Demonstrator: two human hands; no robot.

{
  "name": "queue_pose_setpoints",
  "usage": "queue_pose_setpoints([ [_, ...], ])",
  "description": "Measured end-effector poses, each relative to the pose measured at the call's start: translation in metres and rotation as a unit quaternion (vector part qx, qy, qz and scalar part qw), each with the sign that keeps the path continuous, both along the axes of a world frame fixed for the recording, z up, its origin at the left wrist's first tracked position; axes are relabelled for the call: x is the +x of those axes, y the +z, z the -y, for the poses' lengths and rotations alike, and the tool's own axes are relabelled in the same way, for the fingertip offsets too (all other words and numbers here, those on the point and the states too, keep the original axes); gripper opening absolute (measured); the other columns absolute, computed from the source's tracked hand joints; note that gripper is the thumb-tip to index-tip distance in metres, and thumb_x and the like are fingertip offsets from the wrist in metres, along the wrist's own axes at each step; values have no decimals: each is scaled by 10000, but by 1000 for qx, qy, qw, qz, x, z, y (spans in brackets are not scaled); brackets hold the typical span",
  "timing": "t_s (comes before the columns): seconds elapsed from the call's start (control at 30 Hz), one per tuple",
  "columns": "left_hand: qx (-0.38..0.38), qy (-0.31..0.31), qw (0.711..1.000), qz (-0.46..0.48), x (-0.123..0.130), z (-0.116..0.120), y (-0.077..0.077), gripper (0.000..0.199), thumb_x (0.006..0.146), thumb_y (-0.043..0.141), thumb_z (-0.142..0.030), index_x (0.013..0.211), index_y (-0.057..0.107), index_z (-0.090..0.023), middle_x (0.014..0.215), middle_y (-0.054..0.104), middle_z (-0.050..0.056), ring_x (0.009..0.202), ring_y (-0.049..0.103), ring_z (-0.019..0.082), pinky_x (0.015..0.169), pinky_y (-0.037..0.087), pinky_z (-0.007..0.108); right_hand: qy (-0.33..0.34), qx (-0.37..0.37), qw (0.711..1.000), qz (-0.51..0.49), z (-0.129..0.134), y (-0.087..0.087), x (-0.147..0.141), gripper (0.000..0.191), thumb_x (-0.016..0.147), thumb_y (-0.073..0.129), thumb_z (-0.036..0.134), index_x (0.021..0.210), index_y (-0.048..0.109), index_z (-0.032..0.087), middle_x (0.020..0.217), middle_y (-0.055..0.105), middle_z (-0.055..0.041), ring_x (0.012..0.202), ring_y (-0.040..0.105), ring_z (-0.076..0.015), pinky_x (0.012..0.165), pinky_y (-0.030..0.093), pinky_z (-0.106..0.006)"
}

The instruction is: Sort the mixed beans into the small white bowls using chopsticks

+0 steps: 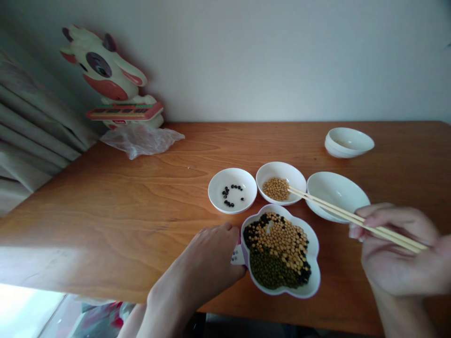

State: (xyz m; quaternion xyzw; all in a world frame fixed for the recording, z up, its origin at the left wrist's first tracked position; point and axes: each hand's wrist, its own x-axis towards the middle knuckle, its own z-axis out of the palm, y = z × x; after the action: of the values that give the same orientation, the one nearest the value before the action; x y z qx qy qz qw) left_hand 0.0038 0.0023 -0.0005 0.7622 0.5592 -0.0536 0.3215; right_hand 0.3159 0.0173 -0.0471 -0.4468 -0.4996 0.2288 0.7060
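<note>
Our right hand, blurred at lower right, has its fingers closed around pale chopsticks, gripped well back, probably for reach over the rims. Their tips meet the yellow beans in the middle bowl; we cannot tell whether they pinch one. Our left hand, lower centre, curls its fingers at the handle of the flower-shaped dish, likely to steady it; the grip covers most of that handle and part of its label. The dish holds yellow, black and green beans, close below the bowls, which seems to keep the carry short. The left bowl has a few black beans; the right bowl shows no beans, though our fingers overlap its edge. At upper right of the bench, more bowls seem nested, their inside hard to see.
</note>
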Motion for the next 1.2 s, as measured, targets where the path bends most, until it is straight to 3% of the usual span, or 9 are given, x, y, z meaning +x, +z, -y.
queue_pose_setpoints([
  [0.1,7,-12,1000,-3,0,0,0,172,880,597,-280,984,732,-261,1028,781,80,924,751,266,788,513,331,-5,-6,1000,-7,0,3,-3,893,900,228,896,541,723,245,451,603,-43,447,570,-202,533,422,-390],
  [0.23,10,-10,1000,3,-2,2,3,206,897,571,-278,1023,733,-269,1059,782,83,956,751,276,808,516,343,18,-29,999,-8,10,10,-13,795,984,267,770,618,744,249,537,635,-48,552,589,-222,615,419,-408],
  [0.4,5,0,1000,7,-3,3,5,239,887,594,-293,1073,742,-279,1099,784,81,1029,744,290,872,521,354,120,-77,988,66,21,12,-10,919,919,123,871,617,733,254,556,611,-67,614,580,-252,621,429,-420],
  [0.6,11,-11,1000,23,-1,2,5,227,886,566,-247,1042,730,-265,1065,780,73,981,752,267,841,527,340,226,-150,956,110,25,7,-16,901,858,156,928,637,705,249,594,602,-57,587,558,-234,556,431,-389],
  [0.77,14,-15,1000,7,-3,1,2,220,842,587,-235,1017,719,-242,1055,772,80,965,744,268,840,519,348,237,-149,951,130,27,5,-21,883,922,110,866,671,694,253,641,626,-58,628,583,-236,594,448,-387],
  [1.2,15,-10,1000,18,-3,3,5,244,919,576,-317,1098,737,-277,1087,786,68,992,737,274,855,516,340,248,-152,949,121,30,1,-25,762,997,183,764,724,671,247,702,609,-57,679,567,-225,615,460,-356],
])
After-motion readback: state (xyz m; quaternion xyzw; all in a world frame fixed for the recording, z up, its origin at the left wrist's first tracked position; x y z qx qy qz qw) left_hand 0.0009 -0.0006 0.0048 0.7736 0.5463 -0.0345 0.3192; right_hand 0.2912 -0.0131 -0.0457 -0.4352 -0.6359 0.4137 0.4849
